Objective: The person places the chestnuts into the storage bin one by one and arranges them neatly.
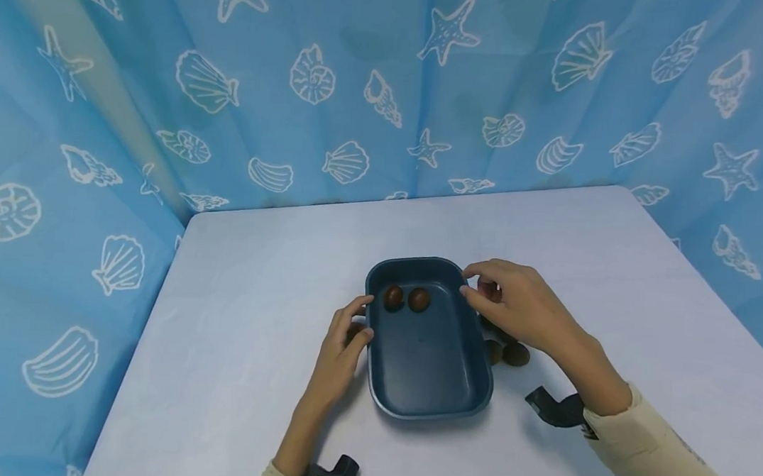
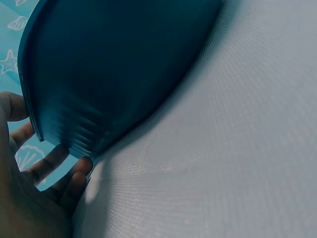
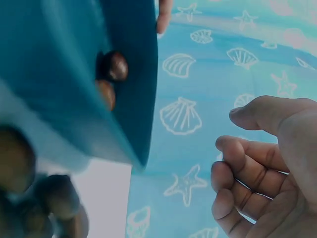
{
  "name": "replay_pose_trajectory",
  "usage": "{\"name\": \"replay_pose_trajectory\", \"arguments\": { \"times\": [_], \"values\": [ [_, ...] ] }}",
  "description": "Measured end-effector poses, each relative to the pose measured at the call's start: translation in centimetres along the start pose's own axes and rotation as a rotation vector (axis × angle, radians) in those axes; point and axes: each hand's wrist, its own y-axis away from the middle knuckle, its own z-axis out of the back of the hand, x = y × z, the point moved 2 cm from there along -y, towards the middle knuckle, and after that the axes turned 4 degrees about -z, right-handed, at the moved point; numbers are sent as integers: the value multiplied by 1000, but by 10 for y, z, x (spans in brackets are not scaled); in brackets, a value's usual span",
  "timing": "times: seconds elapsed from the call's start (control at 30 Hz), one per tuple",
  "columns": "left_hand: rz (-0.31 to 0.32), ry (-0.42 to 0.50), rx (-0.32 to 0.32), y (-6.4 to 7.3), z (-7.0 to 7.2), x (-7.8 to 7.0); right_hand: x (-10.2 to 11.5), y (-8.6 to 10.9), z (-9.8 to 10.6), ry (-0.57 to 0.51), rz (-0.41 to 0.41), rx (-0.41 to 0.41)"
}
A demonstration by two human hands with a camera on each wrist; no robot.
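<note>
Blue tray (image 1: 430,371), rectangular with rounded corners, stood on the white worktop (image 1: 243,331), holding two round brown pieces (image 1: 419,301) towards its far left. More dark round pieces (image 1: 515,354) lay on the worktop just outside its right wall. A person's left grip (image 1: 339,351), a bare hand, rested relaxed fingers against the tray's left side. The right grip (image 1: 522,304), also bare, was empty beside the right rim, fingers loosely curled and thumb apart. Behind hung a blue curtain (image 1: 389,54) patterned with white shells and starfish
</note>
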Motion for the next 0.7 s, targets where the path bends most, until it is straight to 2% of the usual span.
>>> {"name": "replay_pose_trajectory", "arguments": {
  "times": [0.13,0.37,0.53,0.7],
  "values": [
    [26,7,-6,4,-4,-5,-12,22,4,-4,-27,-16],
    [38,8,27,10,1,-44,-35,57,11,9,-74,-43],
    [19,2,41,4,3,-49,-51,73,10,35,-121,-62],
    [32,6,28,7,1,-44,-61,84,3,42,-167,-22]
  ]
}}
